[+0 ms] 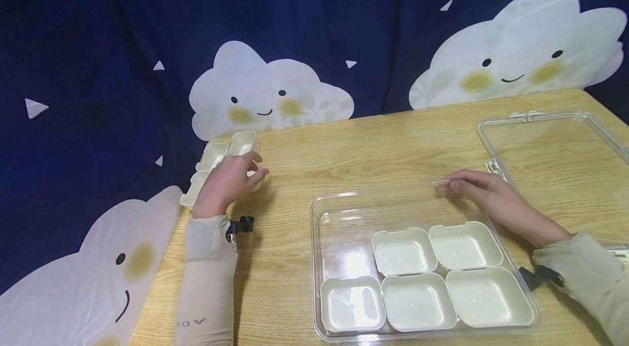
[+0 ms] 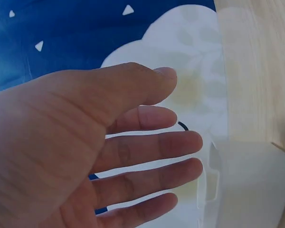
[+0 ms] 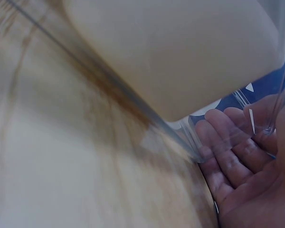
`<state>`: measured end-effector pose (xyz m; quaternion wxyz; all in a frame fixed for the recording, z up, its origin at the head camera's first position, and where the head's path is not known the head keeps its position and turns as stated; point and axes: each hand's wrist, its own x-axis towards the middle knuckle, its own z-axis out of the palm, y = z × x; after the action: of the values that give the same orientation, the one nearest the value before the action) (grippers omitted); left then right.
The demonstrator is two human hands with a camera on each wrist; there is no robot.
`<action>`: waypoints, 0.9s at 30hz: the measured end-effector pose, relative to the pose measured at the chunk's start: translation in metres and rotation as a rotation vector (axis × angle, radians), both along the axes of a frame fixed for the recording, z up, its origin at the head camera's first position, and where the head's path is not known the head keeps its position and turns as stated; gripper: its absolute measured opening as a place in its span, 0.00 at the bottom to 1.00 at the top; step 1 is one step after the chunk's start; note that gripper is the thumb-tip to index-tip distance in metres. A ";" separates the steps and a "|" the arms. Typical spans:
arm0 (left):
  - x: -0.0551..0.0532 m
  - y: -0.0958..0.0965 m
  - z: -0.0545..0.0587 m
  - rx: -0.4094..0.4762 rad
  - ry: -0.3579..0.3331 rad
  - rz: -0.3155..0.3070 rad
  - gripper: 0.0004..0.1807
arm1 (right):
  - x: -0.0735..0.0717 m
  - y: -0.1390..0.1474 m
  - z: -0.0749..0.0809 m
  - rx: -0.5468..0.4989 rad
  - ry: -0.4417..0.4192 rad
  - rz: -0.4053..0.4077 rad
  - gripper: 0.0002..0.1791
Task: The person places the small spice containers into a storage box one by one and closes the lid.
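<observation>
At the far left of the table stand several small cream plastic bins (image 1: 243, 142) grouped together. My left hand (image 1: 227, 185) hovers over them and hides part of the group. In the left wrist view its fingers (image 2: 152, 145) are loosely extended, thumb apart, nothing between them, with one cream bin (image 2: 254, 187) just beyond the fingertips. A clear plastic box (image 1: 314, 258) sits nearer me, holding several cream bins (image 1: 417, 302) in its front and right part. My right hand (image 1: 484, 198) grips this box at its far right corner; the right wrist view shows curled fingers (image 3: 235, 164) through the clear wall.
A clear frame-like lid (image 1: 550, 115) with white clips lies at the right of the wooden table (image 1: 285, 248), beside my right forearm. A dark blue curtain (image 1: 383, 24) with white clouds hangs behind the table's back and left edges.
</observation>
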<state>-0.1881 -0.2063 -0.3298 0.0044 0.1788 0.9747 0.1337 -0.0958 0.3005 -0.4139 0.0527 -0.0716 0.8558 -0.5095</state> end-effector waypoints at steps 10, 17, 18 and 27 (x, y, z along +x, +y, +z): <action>-0.004 -0.010 -0.007 0.016 -0.015 0.029 0.10 | -0.001 0.001 -0.001 -0.009 -0.009 0.001 0.18; -0.008 -0.013 -0.011 0.018 -0.068 0.031 0.09 | -0.002 0.002 -0.002 -0.013 -0.003 0.002 0.18; -0.008 -0.013 -0.012 0.018 -0.075 0.029 0.09 | -0.002 0.002 -0.002 -0.010 -0.002 0.001 0.18; -0.012 -0.019 -0.020 0.041 -0.137 0.012 0.11 | -0.001 0.001 -0.001 0.026 -0.008 -0.014 0.18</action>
<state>-0.2000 -0.2251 -0.3497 0.0667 0.1636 0.9703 0.1654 -0.0966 0.3010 -0.4146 0.0535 -0.0632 0.8627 -0.4988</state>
